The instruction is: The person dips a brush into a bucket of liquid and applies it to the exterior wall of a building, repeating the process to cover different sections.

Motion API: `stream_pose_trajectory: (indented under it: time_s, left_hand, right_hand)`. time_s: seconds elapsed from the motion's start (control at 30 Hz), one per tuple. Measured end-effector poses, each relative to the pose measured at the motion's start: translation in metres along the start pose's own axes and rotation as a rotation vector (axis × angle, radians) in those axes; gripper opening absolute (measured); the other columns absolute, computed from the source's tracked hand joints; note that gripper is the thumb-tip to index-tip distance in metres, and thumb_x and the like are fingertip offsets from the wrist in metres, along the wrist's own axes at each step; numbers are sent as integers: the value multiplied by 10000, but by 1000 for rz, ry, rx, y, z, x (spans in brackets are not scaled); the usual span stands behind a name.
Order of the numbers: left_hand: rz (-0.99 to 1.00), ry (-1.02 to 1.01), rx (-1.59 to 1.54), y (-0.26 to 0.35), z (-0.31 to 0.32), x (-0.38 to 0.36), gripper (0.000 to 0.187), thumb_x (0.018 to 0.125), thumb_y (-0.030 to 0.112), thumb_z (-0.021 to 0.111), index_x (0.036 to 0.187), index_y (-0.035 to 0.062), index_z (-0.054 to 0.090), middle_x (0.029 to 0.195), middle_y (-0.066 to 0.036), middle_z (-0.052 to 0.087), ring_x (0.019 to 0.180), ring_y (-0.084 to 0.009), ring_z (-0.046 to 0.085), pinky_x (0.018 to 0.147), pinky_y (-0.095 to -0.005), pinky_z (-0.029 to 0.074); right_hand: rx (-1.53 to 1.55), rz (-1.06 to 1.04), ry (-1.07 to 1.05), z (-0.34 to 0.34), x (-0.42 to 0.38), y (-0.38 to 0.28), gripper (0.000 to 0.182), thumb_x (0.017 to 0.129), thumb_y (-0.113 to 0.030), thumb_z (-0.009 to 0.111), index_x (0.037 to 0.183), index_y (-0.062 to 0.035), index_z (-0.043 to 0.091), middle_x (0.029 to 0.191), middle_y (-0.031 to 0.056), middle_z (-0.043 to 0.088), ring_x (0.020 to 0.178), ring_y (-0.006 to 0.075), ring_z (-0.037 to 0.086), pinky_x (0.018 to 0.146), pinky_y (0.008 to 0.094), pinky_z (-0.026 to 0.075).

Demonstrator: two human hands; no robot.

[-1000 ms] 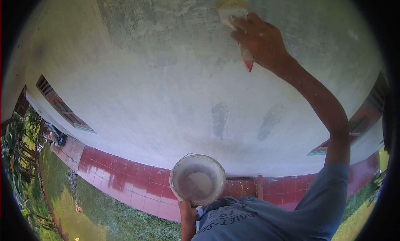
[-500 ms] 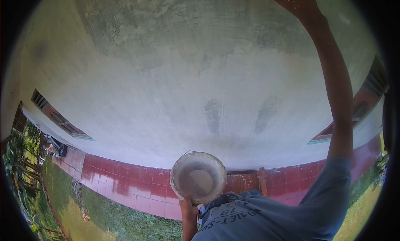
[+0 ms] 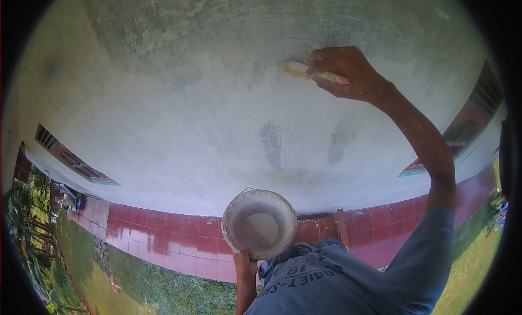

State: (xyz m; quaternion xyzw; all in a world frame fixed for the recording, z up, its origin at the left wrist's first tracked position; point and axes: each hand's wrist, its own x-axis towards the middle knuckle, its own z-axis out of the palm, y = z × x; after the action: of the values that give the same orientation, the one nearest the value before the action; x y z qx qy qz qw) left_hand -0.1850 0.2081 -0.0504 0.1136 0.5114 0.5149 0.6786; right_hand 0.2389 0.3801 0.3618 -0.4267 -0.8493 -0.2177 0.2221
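Note:
My right hand (image 3: 350, 73) is closed round a paintbrush (image 3: 296, 69), whose pale bristles point left against the wall (image 3: 206, 113). A red spot shows at the end of its handle. Low in the view, my left hand (image 3: 246, 262) grips the near rim of a stained bucket (image 3: 232, 222), fingers mostly hidden beneath it. Whitish liquid (image 3: 265, 228) lies in the bottom of this bucket. Above, the wall has grey, streaky patches; lower down it is whiter, with two darker grey marks (image 3: 272, 143) below the brush.
Red tiles (image 3: 179, 228) run along the wall's foot, with grass (image 3: 141, 271) beyond. A brown wooden piece (image 3: 318, 228) stands just right of the bucket. Windows sit at the left (image 3: 76, 157) and right (image 3: 462, 130). Plants (image 3: 32, 222) grow at far left.
My right hand has come down and to the left from the top edge, bringing the paintbrush into view against the wall. My left hand still holds the bucket in nearly the same place.

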Motion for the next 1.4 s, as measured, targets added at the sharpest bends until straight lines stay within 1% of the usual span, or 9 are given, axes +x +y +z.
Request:
stream_pose_trajectory:
  time_s: [0.23,0.3,0.4,0.53,0.77,1.0,1.1,1.17,1.4]
  left_hand:
    - [76,-16,182,-10,-8,2,500,769,-88,498,1268,-60,477,1081,-167,582,987,-339,647,827,-546,592]
    - [154,-76,375,-16,-17,8,469,770,-86,496,1238,-64,487,1059,-166,581,980,-336,647,824,-541,593]
    - [-23,10,-48,1,11,-11,624,795,-71,495,1413,-45,412,1262,-203,568,1105,-391,636,872,-537,582]
    - [6,46,-55,2,17,-10,637,788,-84,481,1419,-52,396,1272,-226,562,1097,-415,639,836,-544,615]
    - [28,27,-57,4,12,-8,664,760,-95,475,1417,-38,398,1243,-229,563,1056,-402,655,793,-521,636]
    - [38,85,-7,7,10,4,678,746,-91,487,1416,-29,407,1226,-205,568,1005,-355,668,741,-463,647]
    - [28,104,60,10,3,8,685,741,-93,487,1418,-24,409,1230,-197,565,992,-338,671,724,-412,646]
    - [-6,75,103,13,4,15,695,741,-101,477,1427,-19,403,1240,-192,562,1009,-335,666,711,-381,638]
    - [-39,33,105,-3,-3,53,621,795,-96,481,1406,8,452,1249,-172,589,1066,-315,649,875,-423,582]
  right_hand:
    - [-515,-347,697,-109,58,24,179,764,-67,744,940,-95,729,969,130,708,800,305,693,687,380,570]
    - [-509,-31,559,-30,20,18,242,786,-89,805,1022,-124,761,1107,61,727,959,223,694,781,307,609]
    - [-522,-123,321,110,-54,-13,201,704,-145,752,900,-156,710,1251,21,667,1113,220,637,696,261,592]
    - [98,127,-173,213,-149,-90,197,711,-111,745,902,-151,716,1149,30,670,1020,221,648,704,346,585]
    - [712,568,-48,254,-191,-127,162,759,-61,741,910,-117,722,922,43,686,854,276,682,748,369,546]
    - [789,670,-158,280,-227,-162,139,811,-41,754,945,-56,721,951,73,710,885,244,717,768,337,562]
    - [1016,935,1,275,-222,-181,146,827,-72,731,969,-37,724,881,85,725,841,171,715,720,323,567]
    - [1393,1382,-35,257,-201,-191,184,851,-87,725,1010,2,707,857,78,713,816,125,700,649,286,595]
    - [1664,1384,-370,299,-179,-281,276,915,-115,682,1145,33,647,1024,71,709,872,141,699,664,286,589]
